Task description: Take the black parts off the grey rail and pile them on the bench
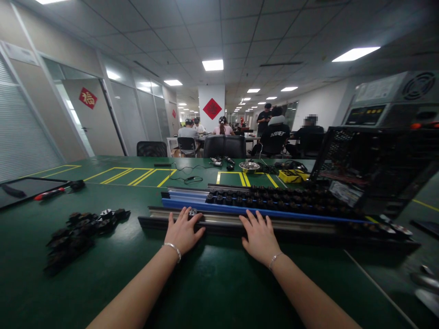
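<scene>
Both my hands rest on a long black rail (219,224) with a metal channel, which lies crosswise on the green table. My left hand (181,230) has its fingers spread over the rail's left part. Just past those fingertips a small black-and-silver part (193,212) sits in the channel. Further right, my right hand (259,237) lies with fingers apart on the same rail. Behind it runs a blue rail (192,204), with rows of small black wheel-like parts (274,197) beside it. To the left is a heap of loose black parts (82,233).
An open computer case (373,169) stands at the right, a power supply unit (394,98) on top. Further back are a metal bowl (249,166), a yellow object (293,176) and cables. A red-handled screwdriver (51,193) lies left. Several people sit at far tables.
</scene>
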`<state>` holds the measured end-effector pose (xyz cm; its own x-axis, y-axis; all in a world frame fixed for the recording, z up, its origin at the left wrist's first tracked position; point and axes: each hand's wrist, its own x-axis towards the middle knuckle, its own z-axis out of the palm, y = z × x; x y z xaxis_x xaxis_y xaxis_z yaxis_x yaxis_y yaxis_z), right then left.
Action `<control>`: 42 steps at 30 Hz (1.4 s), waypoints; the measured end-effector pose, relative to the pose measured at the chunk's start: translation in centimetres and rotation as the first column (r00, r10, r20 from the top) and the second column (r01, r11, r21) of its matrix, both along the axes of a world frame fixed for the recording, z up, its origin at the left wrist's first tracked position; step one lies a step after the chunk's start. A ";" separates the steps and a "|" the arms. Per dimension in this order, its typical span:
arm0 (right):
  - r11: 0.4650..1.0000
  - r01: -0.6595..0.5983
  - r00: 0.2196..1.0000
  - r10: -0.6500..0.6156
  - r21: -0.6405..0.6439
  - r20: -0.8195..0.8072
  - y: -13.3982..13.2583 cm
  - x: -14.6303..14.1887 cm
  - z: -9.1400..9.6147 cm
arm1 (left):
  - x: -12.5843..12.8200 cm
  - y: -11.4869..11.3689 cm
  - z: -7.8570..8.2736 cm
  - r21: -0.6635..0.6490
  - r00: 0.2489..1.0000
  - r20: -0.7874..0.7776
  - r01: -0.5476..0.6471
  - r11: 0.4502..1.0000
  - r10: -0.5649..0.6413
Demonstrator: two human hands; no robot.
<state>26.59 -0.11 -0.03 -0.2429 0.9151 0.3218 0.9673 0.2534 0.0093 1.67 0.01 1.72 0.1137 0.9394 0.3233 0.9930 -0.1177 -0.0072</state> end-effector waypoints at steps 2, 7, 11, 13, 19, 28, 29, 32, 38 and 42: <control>1.000 -0.001 1.000 0.001 0.002 0.001 0.0 0.0 0.0 | -0.4 0.0 -0.1 0.009 1.000 -0.005 -0.003 1.000 0.003; 1.000 0.003 1.000 -0.003 -0.009 0.010 0.0 0.0 0.1 | -1.6 0.1 -0.1 0.008 1.000 -0.010 -0.023 1.000 0.023; 1.000 0.010 1.000 -0.010 -0.011 0.019 0.0 -0.1 0.2 | -2.3 0.4 -0.4 0.016 1.000 -0.008 -0.026 1.000 0.026; 1.000 0.011 1.000 -0.010 -0.014 0.024 0.0 -0.1 0.2 | -2.6 0.6 -0.6 0.025 1.000 -0.009 -0.020 0.999 0.020; 1.000 0.007 1.000 -0.007 0.004 0.024 -0.1 0.0 0.2 | -3.3 0.8 -1.0 0.065 1.000 -0.015 -0.005 0.998 0.006; 1.000 -0.001 1.000 0.001 0.013 0.022 0.1 0.0 0.0 | -4.2 1.0 -0.9 0.038 1.000 -0.001 -0.012 0.999 0.012; 1.000 -0.001 1.000 0.000 0.012 0.022 0.1 0.0 0.0 | -4.3 1.0 -0.9 0.037 1.000 0.000 -0.012 0.999 0.012; 1.000 0.000 1.000 0.000 0.011 0.019 0.1 0.0 0.0 | -4.5 1.0 -0.8 0.033 1.000 0.008 -0.021 0.999 0.020; 1.000 0.003 1.000 -0.004 0.016 0.020 0.1 0.0 0.1 | -4.4 0.8 -0.7 0.047 0.999 0.021 -0.046 0.998 0.045; 1.000 0.003 1.000 -0.003 0.012 0.027 0.1 0.0 0.1 | -4.5 0.7 -0.6 0.044 0.998 0.040 -0.057 0.997 0.055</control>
<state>26.56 -0.02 0.09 -0.2491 0.9120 0.3260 0.9674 0.2505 0.0385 -2.82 0.75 1.09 0.0480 0.9284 0.3685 0.9977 -0.0624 0.0272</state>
